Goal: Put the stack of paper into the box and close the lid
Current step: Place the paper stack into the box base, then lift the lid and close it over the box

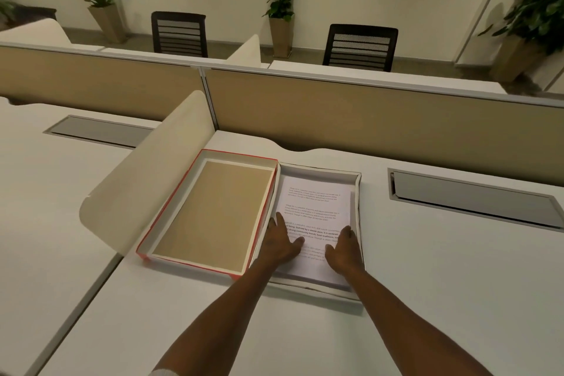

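Note:
A stack of paper (317, 201) with printed text lies inside the white box half (323, 170) on the right. The red-edged half (171, 217) with a brown inside lies open beside it on the left, the two touching along their long sides. My left hand (282, 243) is at the stack's left edge, thumb spread over the top sheet. My right hand (343, 249) is at the stack's right edge, fingers curled down by the box wall, thumb on top. Both hands cover the stack's near part.
The box sits on a white desk (427, 284). A curved cream divider (146, 180) stands just left of the red-edged half. A tan partition (366, 119) runs behind. A grey cable hatch (470, 198) is set into the desk at right.

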Demonstrator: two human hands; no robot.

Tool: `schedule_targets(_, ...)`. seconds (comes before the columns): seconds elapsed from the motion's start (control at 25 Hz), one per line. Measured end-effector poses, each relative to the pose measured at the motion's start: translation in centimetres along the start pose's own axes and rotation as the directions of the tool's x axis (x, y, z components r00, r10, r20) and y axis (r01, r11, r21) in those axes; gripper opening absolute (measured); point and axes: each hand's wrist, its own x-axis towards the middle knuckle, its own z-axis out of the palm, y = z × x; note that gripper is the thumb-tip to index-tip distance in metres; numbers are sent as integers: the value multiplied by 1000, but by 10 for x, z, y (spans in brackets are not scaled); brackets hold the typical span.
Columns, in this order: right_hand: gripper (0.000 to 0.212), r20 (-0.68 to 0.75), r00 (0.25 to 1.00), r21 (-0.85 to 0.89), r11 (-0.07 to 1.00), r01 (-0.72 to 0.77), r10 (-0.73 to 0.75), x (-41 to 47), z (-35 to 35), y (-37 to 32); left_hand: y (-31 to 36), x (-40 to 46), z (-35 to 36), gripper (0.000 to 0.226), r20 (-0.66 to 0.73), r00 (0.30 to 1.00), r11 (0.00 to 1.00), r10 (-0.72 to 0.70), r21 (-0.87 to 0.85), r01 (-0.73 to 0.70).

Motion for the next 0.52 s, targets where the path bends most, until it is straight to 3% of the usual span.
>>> schedule_targets(0.12,86,-39,999,36,999,27,-25,-8,5,-1,-6,-7,-2,98,-79,992,995,101,26,-99)
schedule_targets(0.28,95,-222,971,7,996,86,-83,-28,15,-18,-25,-20,-11,87,-287,940,983,185,62,-175)
schedule_targets(0.4,91,-243,946,-22,977,213,-212,-43,23,-38,-52,-31,-41,70,-476,876,991,77,-63,-121)
schedule_targets(0.52,77,-122,892,-22,900,436,-435,-59,43,-56,-93,-39,-73,67,-696,708,992,-124,-111,65)
